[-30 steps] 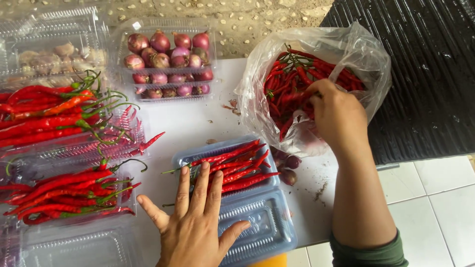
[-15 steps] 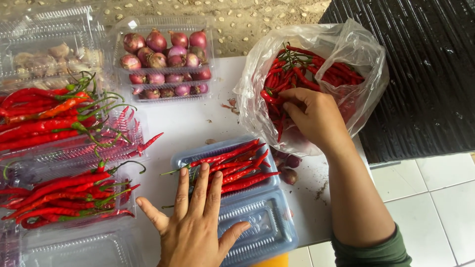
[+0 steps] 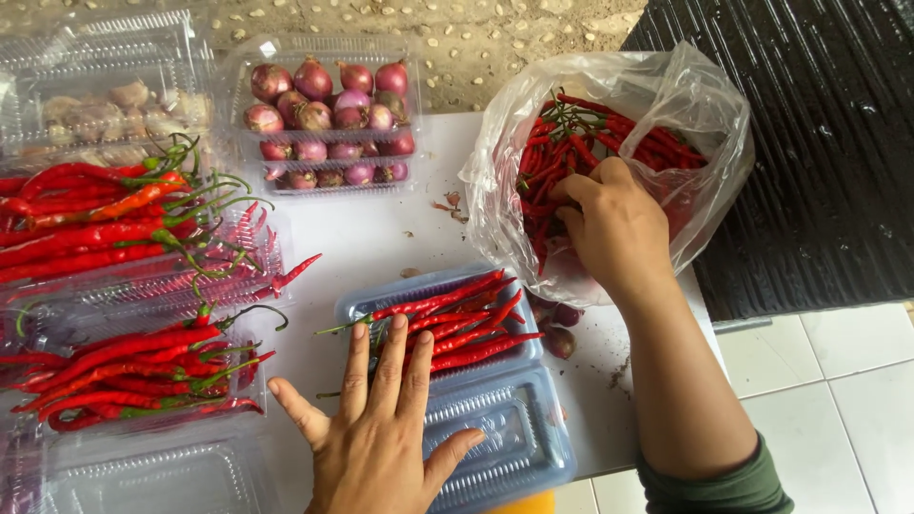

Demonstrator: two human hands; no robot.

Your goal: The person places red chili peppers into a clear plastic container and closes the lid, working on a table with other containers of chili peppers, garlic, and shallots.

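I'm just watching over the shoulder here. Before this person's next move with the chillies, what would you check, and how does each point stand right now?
1. Right hand is inside the plastic bag among the loose chillies: ok.
2. Right hand has a chilli gripped: cannot tell, fingers are hidden.
3. Left hand lies flat on the open blue-tinted container, steadying it: ok.
4. Container has room: ok, chillies fill only its far half.
5. Bag mouth is open wide: ok.
6. Stray shallots beside the container are out of the way: ok.
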